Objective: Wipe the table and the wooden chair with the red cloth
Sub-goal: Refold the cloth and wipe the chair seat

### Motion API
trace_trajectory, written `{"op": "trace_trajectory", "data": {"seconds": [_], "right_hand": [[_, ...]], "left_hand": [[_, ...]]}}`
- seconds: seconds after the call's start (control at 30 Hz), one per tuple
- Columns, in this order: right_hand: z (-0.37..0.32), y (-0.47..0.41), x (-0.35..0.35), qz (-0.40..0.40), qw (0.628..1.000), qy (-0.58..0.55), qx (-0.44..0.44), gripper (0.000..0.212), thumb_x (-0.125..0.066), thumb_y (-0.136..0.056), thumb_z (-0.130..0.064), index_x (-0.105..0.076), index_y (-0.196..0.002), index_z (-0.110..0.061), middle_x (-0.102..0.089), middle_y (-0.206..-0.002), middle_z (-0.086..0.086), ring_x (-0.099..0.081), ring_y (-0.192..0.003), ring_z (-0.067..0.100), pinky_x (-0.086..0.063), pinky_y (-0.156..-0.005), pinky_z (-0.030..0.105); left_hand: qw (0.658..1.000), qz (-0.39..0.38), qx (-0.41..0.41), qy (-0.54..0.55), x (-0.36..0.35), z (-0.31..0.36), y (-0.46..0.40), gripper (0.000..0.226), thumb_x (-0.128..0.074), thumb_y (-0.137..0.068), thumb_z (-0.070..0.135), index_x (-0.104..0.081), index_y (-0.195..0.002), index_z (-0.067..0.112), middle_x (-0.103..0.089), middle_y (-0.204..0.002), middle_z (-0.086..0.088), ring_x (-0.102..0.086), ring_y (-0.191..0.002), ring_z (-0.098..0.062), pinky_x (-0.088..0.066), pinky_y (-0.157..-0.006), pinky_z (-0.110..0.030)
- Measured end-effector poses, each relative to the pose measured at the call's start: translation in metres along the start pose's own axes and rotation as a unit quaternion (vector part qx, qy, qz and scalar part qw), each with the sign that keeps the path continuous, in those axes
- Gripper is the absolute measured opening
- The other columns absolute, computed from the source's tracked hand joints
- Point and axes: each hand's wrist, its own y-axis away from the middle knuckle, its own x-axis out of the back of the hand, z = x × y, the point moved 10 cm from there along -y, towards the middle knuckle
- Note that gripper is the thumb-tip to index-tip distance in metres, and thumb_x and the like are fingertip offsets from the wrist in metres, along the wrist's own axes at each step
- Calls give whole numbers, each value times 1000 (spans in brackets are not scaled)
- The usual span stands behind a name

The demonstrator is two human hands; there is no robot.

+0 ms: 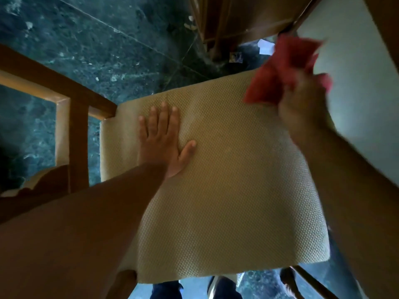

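I look straight down on the wooden chair, whose beige woven seat cushion [233, 173] fills the middle of the view. Its wooden armrest [43, 83] runs along the left. My left hand [164, 141] lies flat and open on the cushion's left part, fingers spread. My right hand [302, 108] is closed around the bunched red cloth [278, 72], held at the cushion's far right corner; the cloth is blurred. The pale table top [362, 83] borders the chair on the right.
Dark green marble floor [97, 44] surrounds the chair. Wooden furniture legs [226, 20] stand at the top, with scraps of paper [266, 47] on the floor beneath. My feet and a chair leg show at the bottom edge.
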Motion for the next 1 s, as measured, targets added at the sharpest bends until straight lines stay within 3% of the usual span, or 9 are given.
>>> {"op": "trace_trajectory", "data": {"seconds": [0.13,0.23,0.3,0.43,0.6,0.67,0.83,0.93,1.0], "right_hand": [[-87,121,-53,-139,981,35,132,55,-48,-81,-7,-52,-136,-9,-49,-144,19,-51,-126,38,-42,-106,46],[-82,228,-56,-319,928,-1,195,52,-43,-85,-17,-55,-136,-21,-52,-145,-2,-53,-127,17,-41,-107,26],[-66,245,-36,-366,921,-88,105,45,-43,-93,-21,-56,-134,-33,-49,-144,-13,-46,-131,4,-30,-113,16],[-11,173,36,-185,943,-227,-159,24,-48,-101,-17,-64,-106,-34,-70,-95,-3,-70,-83,9,-56,-66,23],[10,58,99,64,979,-98,-165,32,-44,-99,-14,-60,-126,-11,-66,-119,17,-63,-114,24,-46,-95,30],[-31,39,48,-16,996,-70,-60,25,-45,-103,-31,-57,-120,-17,-66,-114,9,-64,-106,-1,-47,-93,17],[-98,202,-76,-230,957,87,155,49,-37,-89,-19,-54,-135,-14,-52,-142,19,-44,-133,38,-38,-110,51],[-93,285,-67,-386,915,-101,55,43,-41,-99,-18,-51,-139,-30,-41,-155,2,-33,-145,22,-19,-120,34],[-78,284,-40,-447,858,-234,-100,31,-50,-98,-42,-58,-128,-39,-58,-137,0,-51,-129,19,-34,-113,36]], "left_hand": [[1000,4,-7,1,-3,-2,-3,89,-22,-91,68,5,-157,14,8,-165,-13,11,-151,-32,5,-120,-56],[1000,-11,-12,8,-1,2,-2,88,-22,-91,67,3,-157,14,7,-165,-14,10,-151,-34,5,-119,-58],[1000,-24,-14,9,-1,3,-2,88,-21,-91,67,2,-157,14,6,-165,-15,9,-151,-35,4,-119,-59],[999,-29,-19,-3,4,4,0,92,-17,-90,71,7,-156,13,11,-164,-15,14,-151,-34,8,-118,-60],[997,-31,-74,-3,0,15,-5,89,-18,-91,70,11,-156,16,14,-164,-12,17,-150,-33,12,-117,-59],[997,-19,-76,-7,-5,11,-8,87,-19,-92,68,9,-157,17,13,-165,-11,16,-151,-32,11,-117,-58],[994,-79,-67,-22,-10,10,-9,88,-15,-90,71,6,-157,19,13,-165,-10,15,-151,-31,12,-117,-58],[979,-198,-41,-25,7,15,-16,85,-30,-94,64,9,-156,22,16,-165,-8,16,-150,-30,7,-119,-57],[962,-248,-55,-106,44,18,-15,82,-40,-97,53,9,-156,27,12,-166,-6,12,-151,-31,2,-120,-56]]}}
